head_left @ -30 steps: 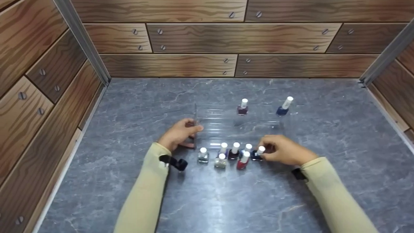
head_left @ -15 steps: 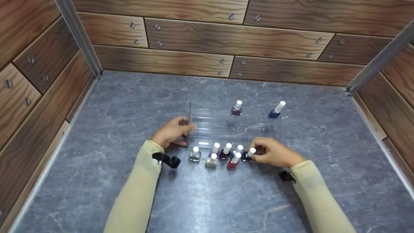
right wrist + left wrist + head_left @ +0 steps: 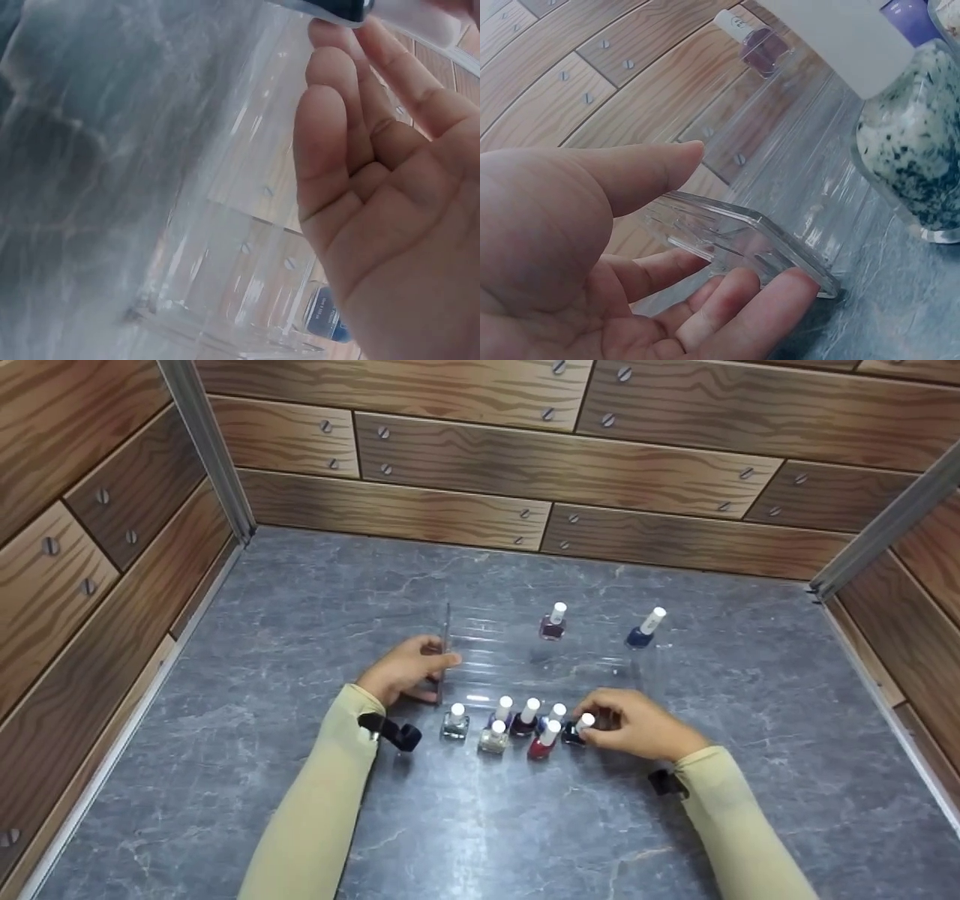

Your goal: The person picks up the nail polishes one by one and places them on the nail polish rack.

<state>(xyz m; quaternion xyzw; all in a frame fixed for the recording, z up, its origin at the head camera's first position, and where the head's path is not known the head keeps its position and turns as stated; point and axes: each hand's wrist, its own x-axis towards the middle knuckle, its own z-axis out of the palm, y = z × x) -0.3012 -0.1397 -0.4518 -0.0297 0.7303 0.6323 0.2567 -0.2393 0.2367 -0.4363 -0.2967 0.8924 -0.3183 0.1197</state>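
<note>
My left hand (image 3: 405, 667) grips the left side panel of a clear stepped display rack (image 3: 757, 225), thumb on one face and fingers on the other. At the right end of a group of nail polish bottles, my right hand (image 3: 637, 724) pinches a dark nail polish bottle (image 3: 574, 733) by its white cap. Only part of that bottle's dark body shows at the top of the right wrist view. A plum nail polish bottle (image 3: 553, 626) and a navy one (image 3: 640, 637) stand on the rack's upper part, well apart.
In front of the rack stand a green-speckled bottle (image 3: 454, 726), a pale glitter bottle (image 3: 493, 741), a red bottle (image 3: 540, 746) and several others, closely spaced. Wood-patterned walls (image 3: 450, 457) enclose the grey marbled table (image 3: 480, 825) at the back and sides.
The head view has shifted and tilted slightly. Both hands stay in place, the left on the rack and the right on the dark nail polish bottle.
</note>
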